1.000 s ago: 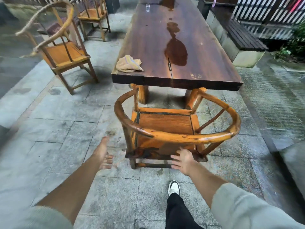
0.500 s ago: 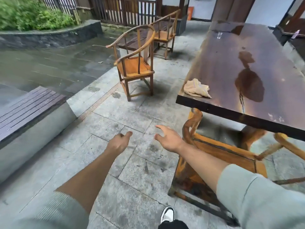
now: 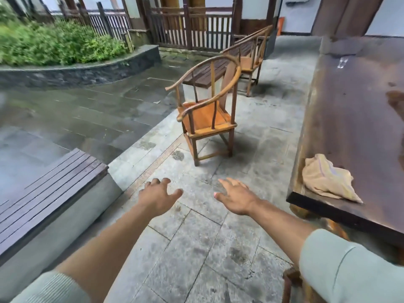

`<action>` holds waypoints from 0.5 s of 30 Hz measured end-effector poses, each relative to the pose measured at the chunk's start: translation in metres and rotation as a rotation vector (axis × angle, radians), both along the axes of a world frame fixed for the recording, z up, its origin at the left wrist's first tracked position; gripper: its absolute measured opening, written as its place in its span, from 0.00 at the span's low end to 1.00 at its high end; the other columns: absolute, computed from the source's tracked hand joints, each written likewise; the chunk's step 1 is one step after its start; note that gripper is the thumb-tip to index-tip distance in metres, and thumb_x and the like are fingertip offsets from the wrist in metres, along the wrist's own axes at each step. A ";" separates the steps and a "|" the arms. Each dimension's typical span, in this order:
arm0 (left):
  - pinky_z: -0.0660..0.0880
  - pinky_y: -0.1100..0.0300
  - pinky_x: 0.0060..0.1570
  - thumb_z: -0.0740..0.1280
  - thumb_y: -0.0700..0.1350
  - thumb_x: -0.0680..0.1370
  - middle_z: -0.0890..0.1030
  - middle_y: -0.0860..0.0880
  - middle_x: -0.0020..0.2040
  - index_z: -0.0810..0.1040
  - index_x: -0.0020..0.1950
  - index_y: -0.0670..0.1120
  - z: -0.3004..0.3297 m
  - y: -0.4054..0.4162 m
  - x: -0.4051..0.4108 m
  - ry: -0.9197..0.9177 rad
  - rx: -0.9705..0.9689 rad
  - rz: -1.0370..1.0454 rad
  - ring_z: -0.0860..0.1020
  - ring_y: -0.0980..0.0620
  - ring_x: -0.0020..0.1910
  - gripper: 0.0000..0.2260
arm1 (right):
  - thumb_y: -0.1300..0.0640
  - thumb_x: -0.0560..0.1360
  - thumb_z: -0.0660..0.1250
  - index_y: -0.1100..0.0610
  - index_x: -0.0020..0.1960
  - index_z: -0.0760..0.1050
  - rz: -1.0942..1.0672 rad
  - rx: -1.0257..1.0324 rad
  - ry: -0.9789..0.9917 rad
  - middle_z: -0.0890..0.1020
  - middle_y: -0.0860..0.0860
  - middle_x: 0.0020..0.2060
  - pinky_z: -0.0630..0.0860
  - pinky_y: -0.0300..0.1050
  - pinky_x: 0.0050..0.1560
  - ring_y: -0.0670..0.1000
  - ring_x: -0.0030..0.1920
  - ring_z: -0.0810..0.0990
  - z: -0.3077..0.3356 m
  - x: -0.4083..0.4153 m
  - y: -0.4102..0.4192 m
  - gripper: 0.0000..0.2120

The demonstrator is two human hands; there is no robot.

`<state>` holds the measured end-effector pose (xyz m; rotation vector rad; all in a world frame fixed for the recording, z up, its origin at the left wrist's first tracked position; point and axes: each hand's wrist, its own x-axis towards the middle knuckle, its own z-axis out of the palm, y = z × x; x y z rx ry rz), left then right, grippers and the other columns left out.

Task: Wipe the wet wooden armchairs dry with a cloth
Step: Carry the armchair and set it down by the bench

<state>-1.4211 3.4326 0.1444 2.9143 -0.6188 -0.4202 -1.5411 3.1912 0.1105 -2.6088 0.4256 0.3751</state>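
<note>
A wooden armchair [image 3: 207,119] with a curved back rail and orange seat stands on the stone paving ahead of me. A second armchair [image 3: 251,57] stands farther back. A crumpled beige cloth [image 3: 328,180] lies on the near left corner of the long dark table [image 3: 360,119], to my right. My left hand [image 3: 156,196] and my right hand [image 3: 237,199] are stretched out over the paving, fingers spread, holding nothing. Both hands are well short of the nearer chair, and the cloth lies to the right of my right hand. A corner of a third chair [image 3: 288,281] shows at the bottom right.
A slatted bench [image 3: 43,193] on a concrete base runs along the left. Another bench [image 3: 205,75] stands behind the nearer chair. The table carries a wet patch [image 3: 395,101] and a small glass [image 3: 342,62]. A planter wall [image 3: 87,68] and wooden fence [image 3: 196,29] close the back.
My view has swung left, away from the chair at the table's end. Both hands left that chair and now reach forward, open, toward the standing armchair.
</note>
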 end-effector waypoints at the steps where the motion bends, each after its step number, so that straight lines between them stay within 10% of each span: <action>1: 0.68 0.45 0.64 0.54 0.70 0.75 0.70 0.45 0.71 0.65 0.74 0.53 -0.002 0.002 0.024 -0.007 -0.005 0.006 0.67 0.43 0.69 0.33 | 0.33 0.81 0.52 0.47 0.82 0.51 0.005 -0.010 -0.001 0.53 0.53 0.81 0.49 0.58 0.79 0.57 0.81 0.49 0.002 0.024 -0.005 0.35; 15: 0.69 0.43 0.64 0.58 0.69 0.74 0.70 0.40 0.69 0.66 0.71 0.49 0.009 -0.200 0.423 0.051 -0.120 -0.132 0.66 0.40 0.69 0.33 | 0.34 0.80 0.52 0.46 0.81 0.53 -0.243 -0.136 -0.104 0.57 0.53 0.80 0.47 0.60 0.77 0.56 0.80 0.52 0.042 0.363 -0.189 0.34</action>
